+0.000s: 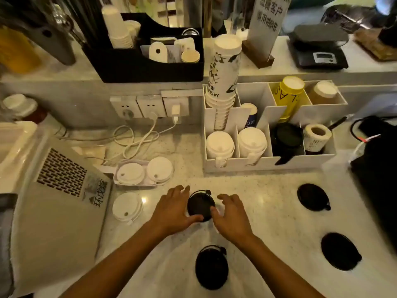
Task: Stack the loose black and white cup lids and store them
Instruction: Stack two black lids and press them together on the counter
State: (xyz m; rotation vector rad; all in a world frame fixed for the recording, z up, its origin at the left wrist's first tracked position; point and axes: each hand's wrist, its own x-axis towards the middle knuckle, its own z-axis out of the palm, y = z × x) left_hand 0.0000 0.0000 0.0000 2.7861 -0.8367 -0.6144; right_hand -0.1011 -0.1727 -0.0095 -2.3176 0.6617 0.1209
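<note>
The pale stone counter [268, 211] carries everything: at its back a white organizer [268, 162] already holds stacks of white lids in two front compartments and black lids [286, 139] in a third, which looks like the place the loose ones belong. Loose white lids lie on the left, one white lid [126, 206] alone near the machine and others [145, 173] paired further back. Three single black lids lie apart from the hands: one nearest the camera [211, 267], one far right [340, 251], one right and further back [313, 197]. In the middle sits the black lid [200, 205] being worked, possibly already a short stack, though that cannot be told. To do this step well, I judge the lids should be squared rim to rim, tabs turned the same way, and pressed gently so they nest without jamming, then the nearest loose lid added before reaching for the farther ones. The left hand [171, 211] cups the lid's left edge, fingers half curled, thumb touching its near rim. The right hand [233, 216] mirrors it, thumb on the near right rim, fingers spread loosely; neither hand is clenched, and the lid rests on the counter between them.
</note>
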